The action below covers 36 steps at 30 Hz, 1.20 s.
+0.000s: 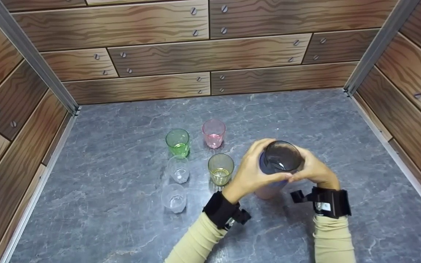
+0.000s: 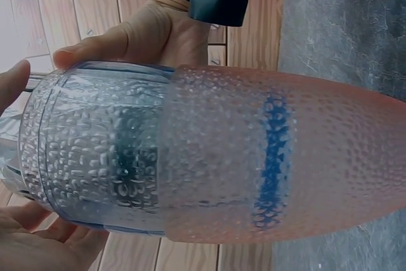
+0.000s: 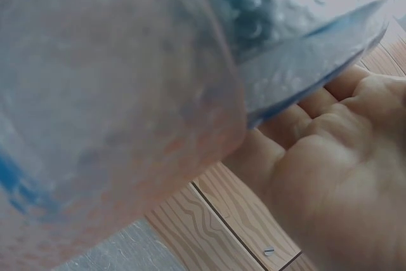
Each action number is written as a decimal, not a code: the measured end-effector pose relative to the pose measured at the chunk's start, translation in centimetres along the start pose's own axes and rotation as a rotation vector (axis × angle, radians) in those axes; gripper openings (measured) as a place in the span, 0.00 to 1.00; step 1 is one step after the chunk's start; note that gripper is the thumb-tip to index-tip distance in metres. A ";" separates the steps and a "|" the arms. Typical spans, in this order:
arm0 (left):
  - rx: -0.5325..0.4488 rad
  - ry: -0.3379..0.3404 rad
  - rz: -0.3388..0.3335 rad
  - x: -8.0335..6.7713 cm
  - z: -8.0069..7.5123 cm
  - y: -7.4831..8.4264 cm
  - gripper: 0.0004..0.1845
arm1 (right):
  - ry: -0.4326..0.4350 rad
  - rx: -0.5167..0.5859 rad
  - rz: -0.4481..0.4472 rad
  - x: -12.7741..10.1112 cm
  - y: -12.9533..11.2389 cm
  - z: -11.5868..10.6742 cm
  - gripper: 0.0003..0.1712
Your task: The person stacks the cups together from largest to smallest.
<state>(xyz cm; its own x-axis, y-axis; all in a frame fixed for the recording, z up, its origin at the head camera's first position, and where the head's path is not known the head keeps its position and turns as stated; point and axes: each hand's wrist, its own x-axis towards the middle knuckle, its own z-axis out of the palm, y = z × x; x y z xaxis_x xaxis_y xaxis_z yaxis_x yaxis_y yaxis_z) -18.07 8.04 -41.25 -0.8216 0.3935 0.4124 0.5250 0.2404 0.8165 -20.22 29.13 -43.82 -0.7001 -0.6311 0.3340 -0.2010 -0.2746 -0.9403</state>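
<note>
Both hands surround the upper part of a tall stack of tumblers. A dark grey tumbler [image 1: 283,159] sits topmost, mouth up, inside a blue tumbler [image 2: 95,150] with a pebbled wall. Below that is a pinkish textured tumbler [image 2: 216,157], with a blue band showing through its side. My left hand [image 1: 256,170] grips the stack from the left, thumb across the near side. From the right, my right hand [image 1: 314,168] holds it, the thumb tips meeting in front. In the right wrist view, the right palm [image 3: 342,163] curves close under the blue wall.
Left of the hands, a green tumbler [image 1: 177,142], a pink tumbler [image 1: 214,133], a yellowish tumbler [image 1: 220,170] and two clear tumblers [image 1: 174,198] stand upright on the grey marbled table [image 1: 122,226]. Wood-patterned walls [image 1: 159,54] enclose its back and sides.
</note>
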 end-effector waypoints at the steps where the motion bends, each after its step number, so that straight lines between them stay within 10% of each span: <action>1: 0.003 0.001 0.002 0.0 0.0 -0.1 0.46 | -0.004 0.007 -0.001 0.0 0.0 0.0 0.44; 36: -0.029 -0.019 0.005 -0.4 0.4 -0.8 0.43 | -0.014 -0.038 0.009 0.0 -0.1 -0.1 0.46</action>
<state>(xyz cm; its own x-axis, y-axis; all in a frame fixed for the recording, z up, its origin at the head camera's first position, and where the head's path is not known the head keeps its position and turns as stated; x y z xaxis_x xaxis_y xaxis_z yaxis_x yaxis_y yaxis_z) -18.09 8.06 -42.27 -0.8142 0.4119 0.4091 0.5224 0.2124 0.8258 -20.28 29.18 -43.72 -0.6924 -0.6438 0.3258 -0.2208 -0.2408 -0.9451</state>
